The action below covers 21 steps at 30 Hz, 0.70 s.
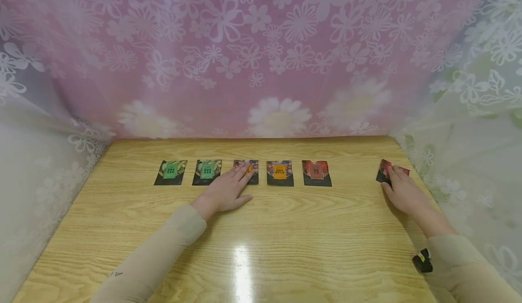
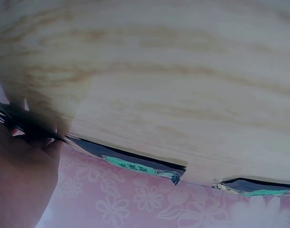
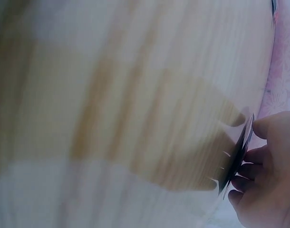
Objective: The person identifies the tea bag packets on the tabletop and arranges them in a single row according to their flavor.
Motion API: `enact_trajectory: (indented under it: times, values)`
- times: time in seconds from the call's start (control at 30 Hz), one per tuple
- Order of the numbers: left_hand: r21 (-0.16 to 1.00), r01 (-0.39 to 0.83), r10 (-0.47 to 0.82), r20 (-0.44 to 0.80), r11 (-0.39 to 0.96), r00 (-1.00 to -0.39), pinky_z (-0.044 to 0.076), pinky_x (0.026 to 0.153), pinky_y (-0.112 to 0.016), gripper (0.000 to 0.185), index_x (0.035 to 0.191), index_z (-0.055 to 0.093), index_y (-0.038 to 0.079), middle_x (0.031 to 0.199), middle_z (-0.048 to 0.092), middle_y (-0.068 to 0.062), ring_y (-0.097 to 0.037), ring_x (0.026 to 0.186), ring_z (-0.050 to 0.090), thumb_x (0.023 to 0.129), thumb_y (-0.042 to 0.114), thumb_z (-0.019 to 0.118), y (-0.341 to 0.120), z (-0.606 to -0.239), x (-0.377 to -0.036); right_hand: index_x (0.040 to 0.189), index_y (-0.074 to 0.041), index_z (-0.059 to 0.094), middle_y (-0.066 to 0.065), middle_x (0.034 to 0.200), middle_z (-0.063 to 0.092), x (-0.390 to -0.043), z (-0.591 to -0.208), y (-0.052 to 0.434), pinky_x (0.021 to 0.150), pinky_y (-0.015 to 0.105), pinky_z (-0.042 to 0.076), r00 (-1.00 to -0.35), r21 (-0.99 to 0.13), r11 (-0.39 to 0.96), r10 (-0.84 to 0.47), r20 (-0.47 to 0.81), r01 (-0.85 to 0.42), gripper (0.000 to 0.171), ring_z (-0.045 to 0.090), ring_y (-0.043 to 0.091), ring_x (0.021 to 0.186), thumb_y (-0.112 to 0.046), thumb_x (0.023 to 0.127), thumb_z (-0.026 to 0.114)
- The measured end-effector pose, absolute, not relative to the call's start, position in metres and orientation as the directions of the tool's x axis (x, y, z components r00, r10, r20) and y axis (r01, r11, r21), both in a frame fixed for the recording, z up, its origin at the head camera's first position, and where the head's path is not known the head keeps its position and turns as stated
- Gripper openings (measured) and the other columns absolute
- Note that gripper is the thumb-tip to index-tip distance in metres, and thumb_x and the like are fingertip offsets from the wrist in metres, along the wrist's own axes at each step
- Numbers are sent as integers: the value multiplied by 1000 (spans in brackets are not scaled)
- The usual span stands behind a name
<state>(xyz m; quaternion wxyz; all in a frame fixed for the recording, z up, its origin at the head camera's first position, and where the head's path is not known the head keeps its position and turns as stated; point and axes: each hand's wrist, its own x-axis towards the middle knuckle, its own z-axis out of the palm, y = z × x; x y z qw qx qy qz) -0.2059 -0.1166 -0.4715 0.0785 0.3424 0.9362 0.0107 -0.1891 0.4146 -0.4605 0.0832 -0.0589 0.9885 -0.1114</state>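
Observation:
Five dark picture cards lie in a row on the wooden table (image 1: 285,235): a green card (image 1: 171,172), a second green card (image 1: 207,172), a card (image 1: 254,163) mostly hidden under my left hand, an orange card (image 1: 279,173) and a red card (image 1: 316,173). My left hand (image 1: 240,176) lies flat with straight fingers on that third card (image 2: 28,124); both green cards (image 2: 135,164) (image 2: 259,187) show beside it. At the far right, my right hand (image 1: 393,176) pinches a red card (image 1: 384,167). In the right wrist view that card (image 3: 240,152) stands edge-on between thumb and fingers (image 3: 247,171).
A pink floral curtain (image 1: 261,58) hangs behind the table, with white lace drapes at both sides. A small black device (image 1: 422,261) sits at my right wrist. Bare wood stretches from the card row to the near edge.

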Motion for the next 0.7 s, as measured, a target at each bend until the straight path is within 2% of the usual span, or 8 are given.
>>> enact_trajectory:
  times: [0.7]
  values:
    - [61, 641, 642, -149, 765, -752, 21, 137, -48, 79, 172, 13, 12, 179, 9, -18, -33, 167, 14, 112, 58, 36, -117, -473, -207, 161, 18, 20, 44, 166, 16, -194, -463, 383, 122, 74, 26, -957, -244, 942, -264, -118, -230, 68, 23, 63, 152, -25, 115, 45]
